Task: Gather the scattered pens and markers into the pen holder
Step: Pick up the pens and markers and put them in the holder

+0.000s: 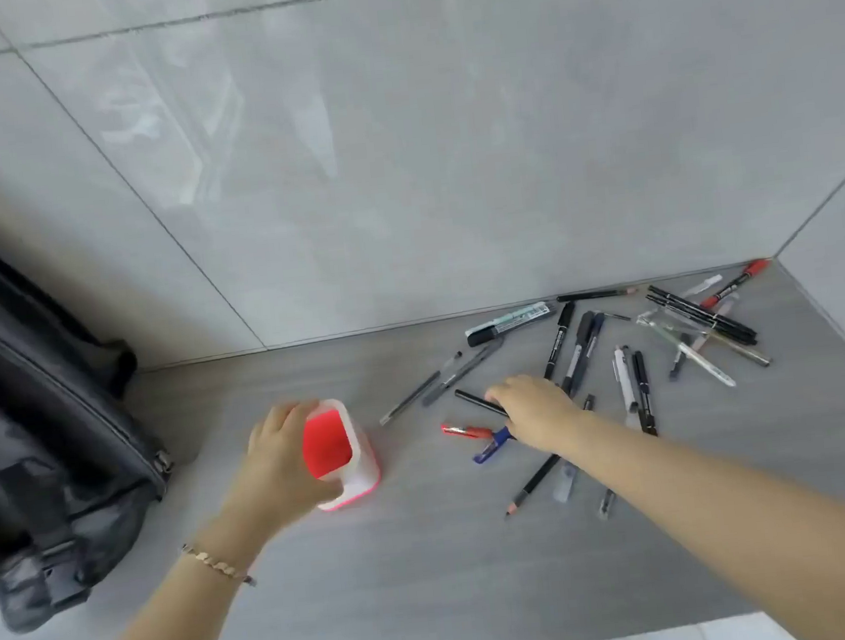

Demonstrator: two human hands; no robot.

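A white pen holder with a red inside stands upright on the grey counter, and nothing shows inside it. My left hand is wrapped around its left side. My right hand lies over the near edge of the scattered pens, fingers closed on a black pen whose end sticks out to the left. A red pen and a blue pen lie just below that hand. Several black, white and grey pens and markers are spread to the right, up to the wall corner, with a red marker farthest back.
A dark backpack sits at the left against the tiled wall. The grey counter ends at a front edge near the bottom of the view. A side wall closes the right corner.
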